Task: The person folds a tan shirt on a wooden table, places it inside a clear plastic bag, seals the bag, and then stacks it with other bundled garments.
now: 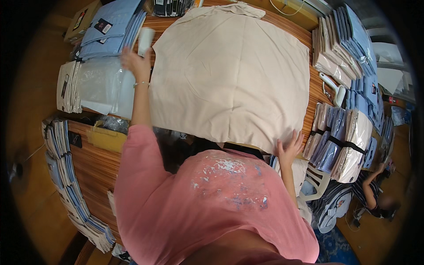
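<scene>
Head view looking straight down: a big beige cloth (229, 73) is spread flat over most of the wooden table (316, 95), with its near edge hanging just over the table's side. The left hand (136, 62) is up by the cloth's far left corner, fingers wrapped around a white roller (145, 40) that sticks up out of the fist, just off the cloth's edge. The right hand (290, 148) is open, fingers spread, pressing flat on the near right corner of the cloth. Left of the roller hand sit clear plastic bags (99, 81) and a stack of folded blue shirts (110, 28). On the right there are more folded beige and blue stacks (342, 48), a white-handled tool (335, 88) and strapped bundles (338, 143).
</scene>
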The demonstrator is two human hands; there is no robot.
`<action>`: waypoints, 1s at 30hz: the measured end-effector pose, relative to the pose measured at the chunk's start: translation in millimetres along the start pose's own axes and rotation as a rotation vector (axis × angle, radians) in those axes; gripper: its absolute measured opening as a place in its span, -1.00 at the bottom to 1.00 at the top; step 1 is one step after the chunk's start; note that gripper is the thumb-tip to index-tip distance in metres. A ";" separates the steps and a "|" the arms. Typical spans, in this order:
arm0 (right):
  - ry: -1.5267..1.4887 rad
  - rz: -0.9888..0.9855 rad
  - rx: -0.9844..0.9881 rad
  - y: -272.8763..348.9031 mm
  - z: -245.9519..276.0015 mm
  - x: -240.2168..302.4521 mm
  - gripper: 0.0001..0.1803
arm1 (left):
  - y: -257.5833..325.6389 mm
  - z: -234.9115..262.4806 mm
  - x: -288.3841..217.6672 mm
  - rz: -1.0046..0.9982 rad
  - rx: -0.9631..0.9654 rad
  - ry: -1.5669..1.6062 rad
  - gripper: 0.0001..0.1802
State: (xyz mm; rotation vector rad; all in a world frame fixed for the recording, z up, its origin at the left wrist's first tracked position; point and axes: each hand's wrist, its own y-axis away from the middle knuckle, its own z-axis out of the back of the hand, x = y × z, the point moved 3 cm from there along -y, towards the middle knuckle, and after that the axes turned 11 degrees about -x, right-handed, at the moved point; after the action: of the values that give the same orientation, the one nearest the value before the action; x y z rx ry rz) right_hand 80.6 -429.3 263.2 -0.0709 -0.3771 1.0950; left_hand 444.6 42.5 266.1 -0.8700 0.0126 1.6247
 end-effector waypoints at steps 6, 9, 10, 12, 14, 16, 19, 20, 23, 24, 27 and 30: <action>-0.257 0.322 -0.147 -169.1 -49.0 62.9 -0.50 | 41.7 -36.9 -32.8 -0.190 0.094 0.146 -0.45; -0.065 0.286 -0.069 -250.4 -104.5 63.5 -0.51 | 9.7 -79.7 -24.7 -0.258 0.177 -0.133 -0.45; 0.014 0.299 -0.131 -266.8 -120.4 47.7 -0.48 | -4.2 -89.1 -26.4 -0.297 0.208 -0.251 -0.45; 0.053 0.301 -0.114 -295.4 -138.3 31.0 -0.39 | -29.8 -99.7 -19.4 -0.338 0.245 -0.230 -0.45; 0.001 0.313 -0.049 -299.9 -137.9 26.9 -0.37 | -32.4 -97.2 -26.8 -0.381 0.225 -0.144 -0.46; 0.013 0.315 -0.202 -271.3 -111.4 36.0 -0.36 | -20.4 -73.7 -31.6 -0.410 0.148 -0.019 -0.47; -0.035 0.268 -0.254 -177.2 -53.2 48.9 -0.34 | 51.0 -8.7 -23.8 -0.355 0.206 0.211 -0.48; -0.079 0.262 -0.249 -137.1 -42.5 41.1 -0.33 | 83.3 14.1 -26.5 -0.311 0.214 0.125 -0.47; 0.049 0.185 0.008 -24.1 -33.1 -1.1 -0.31 | 158.0 46.4 -8.9 -0.246 0.232 -0.211 -0.46; 0.172 0.195 0.145 -8.3 -35.9 -19.0 -0.32 | 172.5 54.5 -7.4 -0.197 0.281 -0.255 -0.46; 0.042 0.098 0.092 -12.5 -22.1 -18.6 -0.33 | 171.3 73.0 -0.6 -0.162 0.274 -0.132 -0.44; 0.025 0.176 -0.014 -25.1 -6.6 -15.6 -0.32 | 130.1 94.6 18.7 -0.170 0.003 0.028 -0.62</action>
State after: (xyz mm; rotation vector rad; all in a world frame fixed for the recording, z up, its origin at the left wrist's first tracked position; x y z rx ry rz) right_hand 98.0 -453.7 258.9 -0.1323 -0.3611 1.2639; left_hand 284.5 67.1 265.8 -0.8677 -0.0388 1.4532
